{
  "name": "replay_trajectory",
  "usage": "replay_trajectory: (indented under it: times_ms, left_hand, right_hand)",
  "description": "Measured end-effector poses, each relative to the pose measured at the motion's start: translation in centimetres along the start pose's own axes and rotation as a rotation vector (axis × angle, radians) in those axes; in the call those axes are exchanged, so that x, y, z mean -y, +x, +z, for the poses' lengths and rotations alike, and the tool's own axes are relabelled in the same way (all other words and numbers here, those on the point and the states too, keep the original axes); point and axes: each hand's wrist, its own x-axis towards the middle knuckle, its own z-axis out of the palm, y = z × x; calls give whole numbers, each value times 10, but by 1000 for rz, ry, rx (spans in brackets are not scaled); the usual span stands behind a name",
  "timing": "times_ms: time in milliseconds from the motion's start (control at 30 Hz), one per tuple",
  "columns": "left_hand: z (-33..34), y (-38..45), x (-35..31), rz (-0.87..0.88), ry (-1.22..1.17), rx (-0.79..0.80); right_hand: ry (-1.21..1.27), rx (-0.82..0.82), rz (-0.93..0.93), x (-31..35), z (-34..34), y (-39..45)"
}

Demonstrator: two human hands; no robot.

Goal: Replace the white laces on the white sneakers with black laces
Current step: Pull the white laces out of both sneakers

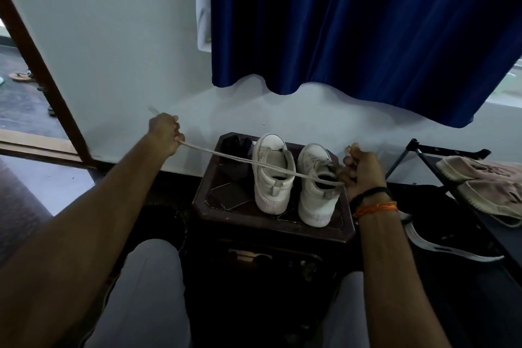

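Hard to make out: dark bundle (236,142) at the far left corner of the table (223,207), possibly black laces but not confirmable; lacing on the right sneaker (317,183) partly hidden behind the right hand (360,171); lace tip past the left hand (166,134) blurred. Both white sneakers upright, side by side on the dark table, heels toward the viewer, left sneaker (271,174) without visible lacing; left hand fisted on the white lace (240,160), drawn taut across toward the right hand, gripping the right sneaker's collar. White wall (113,37), blue curtain (367,22), open doorway (19,87) at left, shoe rack (452,155) at right bearing a beige shoe (485,183).
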Motion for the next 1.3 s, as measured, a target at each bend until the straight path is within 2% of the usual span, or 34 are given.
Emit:
replay_trajectory:
  times_ms: [100,167,267,300,400,533,633,767,900,1133,1300]
  left_hand:
    - [26,-27,5,60,234,222]
    - [46,-49,10,48,292,400]
    - [68,-78,16,102,334,618]
    - [73,-85,18,120,341,675]
    - [77,-97,23,151,366,791]
    - [76,-110,27,235,404,819]
    - [75,-116,28,327,416,850]
    - [69,-120,27,572,575,832]
    - [69,-124,26,812,668,720]
    - [74,-131,43,540,439,810]
    - [76,-134,43,486,432,780]
  right_hand:
    - [-276,122,-105,1,35,-15]
    - [-496,213,-169,1,59,-17]
    - [-781,245,-239,2,84,-18]
    - [-751,256,-241,2,90,-19]
    - [-451,355,-138,2,99,-27]
    - [-416,461,-139,-1,102,-32]
    - [-451,464,-166,-3,104,-32]
    - [-702,425,-259,6,101,-24]
    - [-971,463,-290,22,96,-21]
    - [-817,440,-247,24,106,-28]
    - [-718,357,-291,20,101,-27]
